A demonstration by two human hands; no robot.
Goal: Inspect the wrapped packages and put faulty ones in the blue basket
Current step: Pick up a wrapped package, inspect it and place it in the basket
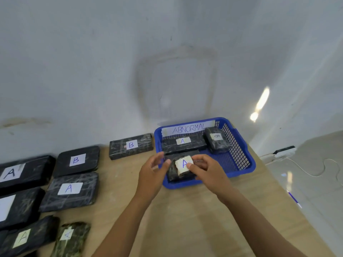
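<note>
A blue basket labelled ABNORMAL stands at the table's far right. Inside lie a long black wrapped package marked A and a smaller one with a white label. Over the basket's front edge, my right hand pinches a small dark wrapped package marked A. My left hand is just left of that package, its fingers loosely spread and its fingertips near the package's left end. Another dark package lies partly hidden behind the hands in the basket.
On the wooden table to the left lie several black wrapped packages marked A or B, such as one marked B next to the basket. A white wall rises behind. On the floor at the right lie a cable and a pen.
</note>
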